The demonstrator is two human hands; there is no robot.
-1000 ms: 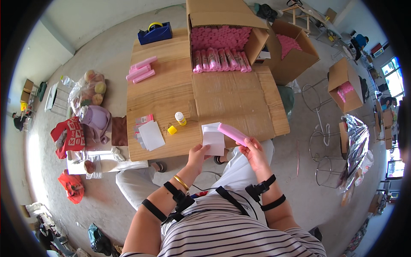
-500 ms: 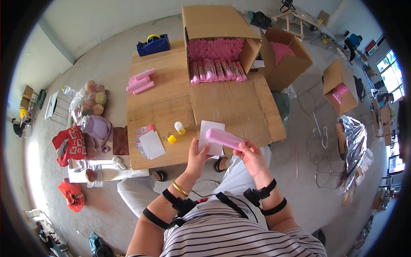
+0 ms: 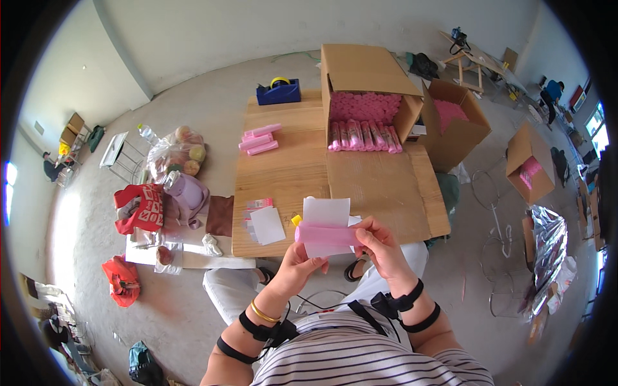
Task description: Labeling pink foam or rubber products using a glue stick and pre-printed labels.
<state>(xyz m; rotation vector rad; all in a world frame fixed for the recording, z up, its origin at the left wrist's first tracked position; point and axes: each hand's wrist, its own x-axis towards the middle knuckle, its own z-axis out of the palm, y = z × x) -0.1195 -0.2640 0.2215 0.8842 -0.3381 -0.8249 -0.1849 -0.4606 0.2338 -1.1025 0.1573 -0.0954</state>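
A pink plastic-wrapped roll [image 3: 328, 236] lies level across a white card [image 3: 327, 211], which shows above and below it. My right hand [image 3: 381, 249] is closed on the roll's right end, thumb and fingers pinching it. By the card's lower left corner, my left hand [image 3: 297, 262] is closed on the card, close to the roll's left end. On the table just beyond sits a yellow cap [image 3: 297, 220], partly beside the card. More white cards [image 3: 268, 225] lie with pink-and-grey labels [image 3: 259, 204] left of my hands.
A cardboard box [image 3: 370, 67] full of pink rolls stands at the wooden table's [image 3: 290, 167] back. Several loose pink rolls [image 3: 260, 140] and a blue tape dispenser [image 3: 279, 93] are at back left. A lilac bottle [image 3: 185, 192] and red bag [image 3: 140, 209] stand left of it.
The roll has come from a slant above the card to lying level across it. Both hands have drawn toward me with card and roll. The whole view has shifted as my head moved.
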